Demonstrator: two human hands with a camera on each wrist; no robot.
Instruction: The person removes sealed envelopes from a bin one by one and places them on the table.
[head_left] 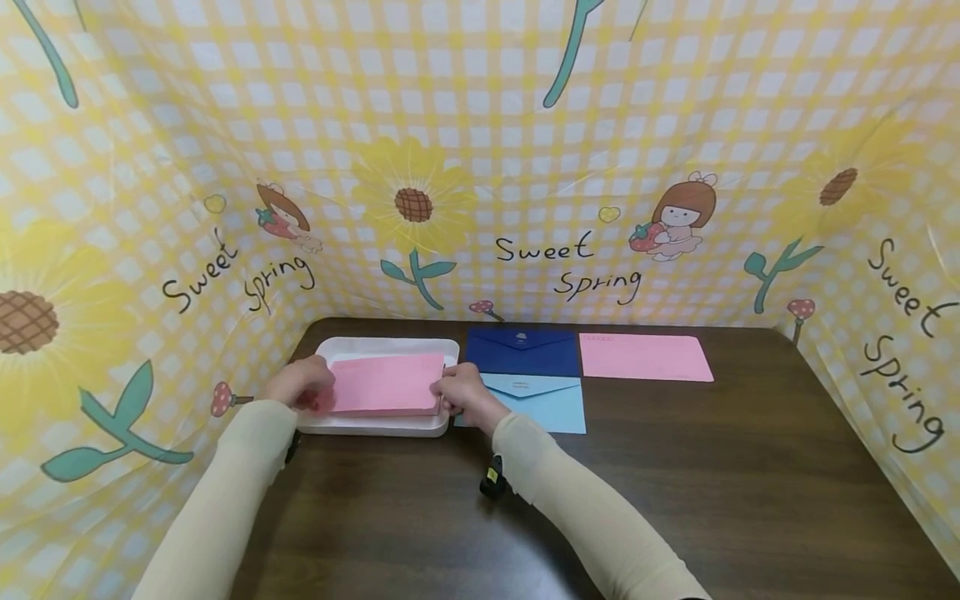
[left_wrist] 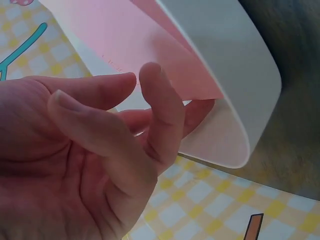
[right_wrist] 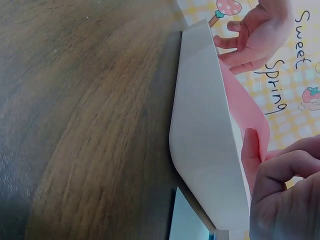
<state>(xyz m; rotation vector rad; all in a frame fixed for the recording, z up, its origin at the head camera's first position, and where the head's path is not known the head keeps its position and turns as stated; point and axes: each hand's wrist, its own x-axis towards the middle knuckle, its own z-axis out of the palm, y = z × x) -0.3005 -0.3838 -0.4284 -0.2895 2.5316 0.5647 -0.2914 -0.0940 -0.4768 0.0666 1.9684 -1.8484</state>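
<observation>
A white tray (head_left: 411,430) stands at the table's far left with a pink envelope (head_left: 386,383) in it, seemingly above more pink paper. My right hand (head_left: 468,393) pinches the right end of that envelope; in the right wrist view, a finger (right_wrist: 251,145) lies against its pink face. At the other end is my left hand (head_left: 303,383), its fingers loosely bent. One fingertip of it (left_wrist: 202,107) reaches the envelope's edge inside the tray, while the thumb stays apart from the paper.
Right of the tray lie a dark blue envelope (head_left: 521,354) and, in front of it, a light blue envelope (head_left: 543,408). Another pink envelope (head_left: 645,357) lies farther right. Checked cloth (head_left: 480,108) surrounds the brown wooden table (head_left: 675,467) at the back and sides.
</observation>
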